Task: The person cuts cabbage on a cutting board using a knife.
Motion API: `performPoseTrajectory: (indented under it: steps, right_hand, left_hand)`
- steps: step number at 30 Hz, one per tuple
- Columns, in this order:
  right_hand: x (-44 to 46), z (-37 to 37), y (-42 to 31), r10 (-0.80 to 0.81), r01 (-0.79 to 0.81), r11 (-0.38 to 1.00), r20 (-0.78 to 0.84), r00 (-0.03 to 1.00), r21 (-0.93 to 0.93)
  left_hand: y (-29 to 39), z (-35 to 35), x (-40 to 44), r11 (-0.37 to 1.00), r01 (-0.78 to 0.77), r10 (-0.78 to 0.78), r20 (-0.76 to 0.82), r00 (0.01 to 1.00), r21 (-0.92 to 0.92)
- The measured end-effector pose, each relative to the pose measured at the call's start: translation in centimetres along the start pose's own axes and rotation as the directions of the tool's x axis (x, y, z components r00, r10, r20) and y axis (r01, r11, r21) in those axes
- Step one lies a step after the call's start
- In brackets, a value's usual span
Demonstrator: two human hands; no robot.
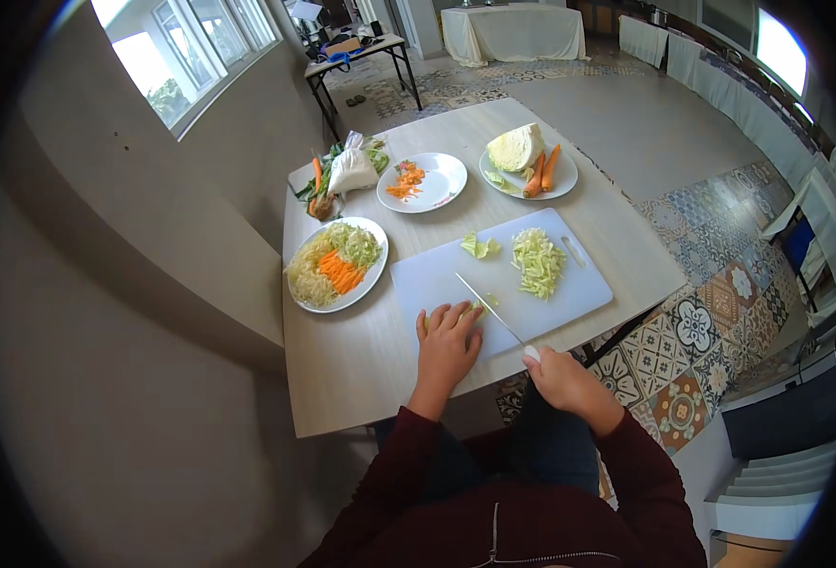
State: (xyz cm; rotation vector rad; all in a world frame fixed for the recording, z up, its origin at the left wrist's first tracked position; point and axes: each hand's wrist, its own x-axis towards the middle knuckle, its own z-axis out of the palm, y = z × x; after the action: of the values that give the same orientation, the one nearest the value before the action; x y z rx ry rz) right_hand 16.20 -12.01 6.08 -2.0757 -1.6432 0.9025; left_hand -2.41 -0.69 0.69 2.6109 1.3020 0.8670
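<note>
My right hand (569,381) is wrapped round the white handle of a knife (493,312), its blade slanting up and left over the white cutting board (418,279). Beside the blade, my left hand (450,336) presses down with bent fingers on a piece of cabbage (475,306), which is mostly hidden beneath them. Small green bits lie near the knife. A heap of shredded cabbage (537,263) sits on the board's right half, with a loose cabbage leaf piece (480,245) to the left of it.
Left of the board stands a plate (378,276) of shredded vegetables. Behind are a plate (446,194) with carrot pieces, a plate (569,180) holding a cabbage wedge (515,148) and carrots (549,168), and a white bag (352,172) among vegetables. A wall (181,256) borders the table's left side.
</note>
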Motion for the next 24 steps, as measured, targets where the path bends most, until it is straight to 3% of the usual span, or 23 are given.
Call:
performPoseTrajectory:
  steps: [12,24]
  right_hand:
    - [-6.7,-1.7,1.0,0.047,-0.047,0.999,-0.011,0.999,-0.014]
    - [-4.1,-1.8,1.4,-0.027,0.017,0.998,-0.164,0.986,-0.063]
  left_hand:
    - [0.2,-0.2,0.0,1.000,0.008,-0.008,0.001,1.000,-0.015]
    - [0.2,-0.2,0.1,0.999,0.026,-0.026,-0.005,1.000,-0.031]
